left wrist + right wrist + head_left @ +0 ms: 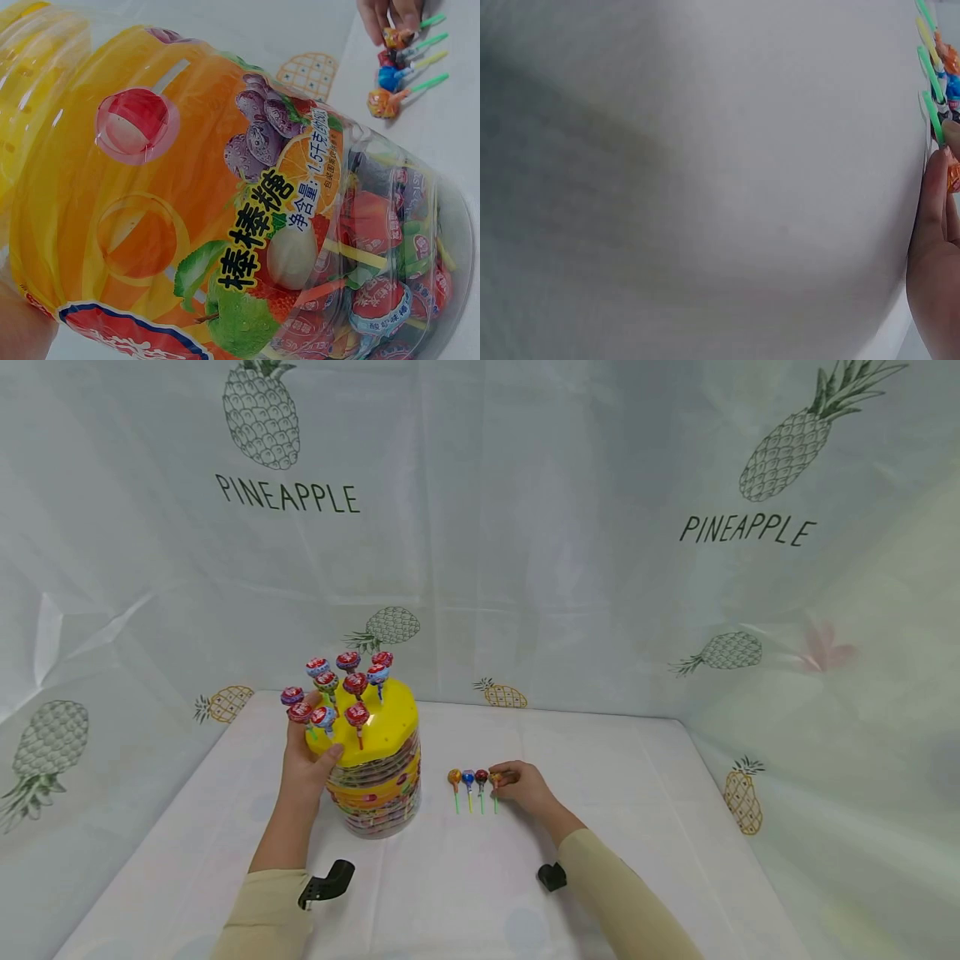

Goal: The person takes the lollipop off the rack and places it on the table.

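While the right grip pinches half-hidden candy, the left clasps a jar.

The white table bears a jar and lollipops.

— "Camera positions?"
— "Head view, farthest back, faces forward and down on the candy jar; left wrist view, tipped sideways, faces its flank up close."
— "And the right wrist view?"
— "Right of the jar, close over the white tabletop. All three share the row of lollipops."
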The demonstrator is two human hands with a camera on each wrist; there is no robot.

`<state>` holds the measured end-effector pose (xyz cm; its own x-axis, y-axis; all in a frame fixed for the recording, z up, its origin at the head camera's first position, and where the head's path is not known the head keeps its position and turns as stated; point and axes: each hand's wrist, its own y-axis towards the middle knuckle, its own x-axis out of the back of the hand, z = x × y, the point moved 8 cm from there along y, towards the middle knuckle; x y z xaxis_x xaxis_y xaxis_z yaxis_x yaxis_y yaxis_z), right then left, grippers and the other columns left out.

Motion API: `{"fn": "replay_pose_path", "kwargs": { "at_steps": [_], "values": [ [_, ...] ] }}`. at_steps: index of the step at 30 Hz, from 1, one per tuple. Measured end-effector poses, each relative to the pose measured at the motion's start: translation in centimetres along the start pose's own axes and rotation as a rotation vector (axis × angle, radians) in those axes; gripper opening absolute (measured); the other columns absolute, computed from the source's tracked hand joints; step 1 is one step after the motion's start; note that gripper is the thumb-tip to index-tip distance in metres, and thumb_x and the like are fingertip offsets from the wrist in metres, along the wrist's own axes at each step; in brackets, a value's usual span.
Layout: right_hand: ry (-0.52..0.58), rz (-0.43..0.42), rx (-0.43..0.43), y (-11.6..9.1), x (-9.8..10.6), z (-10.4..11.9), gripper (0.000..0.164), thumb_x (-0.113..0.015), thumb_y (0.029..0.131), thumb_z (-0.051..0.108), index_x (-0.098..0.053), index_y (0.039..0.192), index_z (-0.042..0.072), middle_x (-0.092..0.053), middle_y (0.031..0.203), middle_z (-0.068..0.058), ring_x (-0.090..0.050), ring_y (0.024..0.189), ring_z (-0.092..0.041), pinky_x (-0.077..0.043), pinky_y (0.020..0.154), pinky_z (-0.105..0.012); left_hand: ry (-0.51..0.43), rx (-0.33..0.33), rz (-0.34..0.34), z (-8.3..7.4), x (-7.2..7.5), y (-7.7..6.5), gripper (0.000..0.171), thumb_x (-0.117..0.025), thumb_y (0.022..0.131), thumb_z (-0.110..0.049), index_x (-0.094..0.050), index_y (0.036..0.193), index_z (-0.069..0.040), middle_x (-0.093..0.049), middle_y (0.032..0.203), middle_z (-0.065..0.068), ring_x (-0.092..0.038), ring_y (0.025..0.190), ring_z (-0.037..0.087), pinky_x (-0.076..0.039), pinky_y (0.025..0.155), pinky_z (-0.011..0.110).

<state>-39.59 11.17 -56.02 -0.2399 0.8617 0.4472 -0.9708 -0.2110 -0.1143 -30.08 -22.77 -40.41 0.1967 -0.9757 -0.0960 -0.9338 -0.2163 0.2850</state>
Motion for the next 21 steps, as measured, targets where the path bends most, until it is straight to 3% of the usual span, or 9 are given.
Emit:
{"fn": "replay_pose_path", "kwargs": {
  "at_steps": [13,21],
  "values": [
    [-0.013,-0.003,0.006,-0.01,-0.16,0.02,0.038,-0.080,0.079,0.001,-0.069,0.115,0.007,-0.062,0.089,-0.004,-0.056,0.079,-0.017,-0.050,0.068,-0.026,-0.004,-0.002,-0.001,0.29,0.17,0.06,0.075,-0.064,0.093,-0.007,-0.025,0.154,-0.029,-0.030,0.152,0.003,-0.032,0.136,0.022,-0.039,0.098,0.013],
    [-0.026,-0.015,-0.012,-0.16,-0.13,0.05,0.037,-0.079,0.079,0.001,-0.069,0.114,0.007,-0.062,0.088,-0.005,-0.055,0.079,-0.018,-0.049,0.068,-0.027,0.024,0.023,0.003,0.04,0.09,-0.18,0.074,-0.064,0.094,-0.010,-0.026,0.152,-0.035,-0.027,0.153,0.004,-0.031,0.137,0.024,-0.039,0.098,0.013]
  ]
}}
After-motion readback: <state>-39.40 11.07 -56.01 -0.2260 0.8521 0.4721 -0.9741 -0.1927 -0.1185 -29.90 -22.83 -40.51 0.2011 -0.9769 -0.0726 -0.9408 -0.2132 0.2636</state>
